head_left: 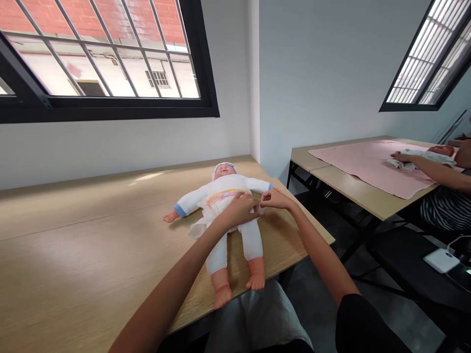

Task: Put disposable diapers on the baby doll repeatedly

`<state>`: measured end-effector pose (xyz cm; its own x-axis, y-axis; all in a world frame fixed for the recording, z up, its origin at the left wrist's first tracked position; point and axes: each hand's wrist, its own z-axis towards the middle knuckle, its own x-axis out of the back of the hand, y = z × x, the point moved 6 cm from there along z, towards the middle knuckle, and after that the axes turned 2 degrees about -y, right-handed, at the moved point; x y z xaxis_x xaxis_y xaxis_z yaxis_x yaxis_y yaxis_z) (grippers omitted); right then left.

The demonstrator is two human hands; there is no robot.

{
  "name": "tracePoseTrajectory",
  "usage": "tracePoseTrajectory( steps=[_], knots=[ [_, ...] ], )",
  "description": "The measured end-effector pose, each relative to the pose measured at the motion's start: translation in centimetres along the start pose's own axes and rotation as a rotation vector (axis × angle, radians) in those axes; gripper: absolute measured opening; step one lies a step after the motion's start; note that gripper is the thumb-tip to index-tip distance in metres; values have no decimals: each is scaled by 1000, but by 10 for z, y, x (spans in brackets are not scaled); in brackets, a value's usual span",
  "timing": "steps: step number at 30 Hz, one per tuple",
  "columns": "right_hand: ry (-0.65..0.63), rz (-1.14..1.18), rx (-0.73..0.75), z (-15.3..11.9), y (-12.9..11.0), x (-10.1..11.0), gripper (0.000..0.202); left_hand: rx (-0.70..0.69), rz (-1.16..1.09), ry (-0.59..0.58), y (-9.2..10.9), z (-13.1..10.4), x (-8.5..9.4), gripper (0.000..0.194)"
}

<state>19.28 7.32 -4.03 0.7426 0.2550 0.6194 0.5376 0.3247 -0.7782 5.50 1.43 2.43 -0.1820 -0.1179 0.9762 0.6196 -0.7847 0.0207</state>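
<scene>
A baby doll (252, 238) in a white outfit with blue cuffs and a white cap lies on its back on the wooden table (91, 245), its bare feet toward me at the front edge. Around its waist is a white diaper (200, 228) with a coloured print at the front. My left hand (241, 211) rests over the diaper's front, its fingers bent toward the doll's side. Just to the right, my right hand (274, 198) is closed at the diaper's right edge, fingertips pinched near the left hand. What the fingertips hold is too small to tell.
At the right, a person's hand (403, 157) touches another doll (437, 154) on a second table with a pink cloth (375, 164). A black seat below carries a white device (441, 260) with a cable. Barred windows are above.
</scene>
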Motion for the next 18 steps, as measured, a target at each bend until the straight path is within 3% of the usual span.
tracePoseTrajectory(
  steps=[3, 7, 12, 18],
  knots=[
    [-28, 155, -19, 0, 0, -4, 17, 47, 90, -100, 13, 5, -13, 19],
    [-83, 480, -130, -1, 7, -10, 21, 133, 166, -62, 19, 13, -19, 13],
    [-54, 805, -173, -1, 5, -8, 15, 209, -20, 7, -2, 15, -11, 20],
    [74, 880, -130, -5, 6, 8, 22, 258, -237, 40, -23, 15, -7, 15]
  ],
)
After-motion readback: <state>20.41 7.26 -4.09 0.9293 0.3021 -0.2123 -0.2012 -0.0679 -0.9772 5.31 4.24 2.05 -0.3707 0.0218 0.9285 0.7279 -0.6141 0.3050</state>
